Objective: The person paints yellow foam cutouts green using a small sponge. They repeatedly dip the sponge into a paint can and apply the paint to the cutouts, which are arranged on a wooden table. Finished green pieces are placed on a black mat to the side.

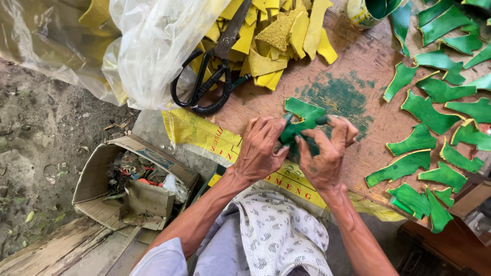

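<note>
Both my hands hold one green-painted, irregular cut piece [303,118] with a yellow edge, just above the wooden board [358,66]. My left hand [261,148] pinches its left side with fingertips stained green. My right hand [327,151] grips its right side, fingers curled over the top. A patch of green paint [340,97] stains the board right behind the piece.
Several green painted pieces [424,115] lie spread on the board's right. A heap of yellow unpainted pieces [279,36] and large black-handled scissors [212,71] sit at the top, beside clear plastic bags [153,46]. A paint tin [365,11] stands at the top. An open cardboard box [128,184] rests on the ground.
</note>
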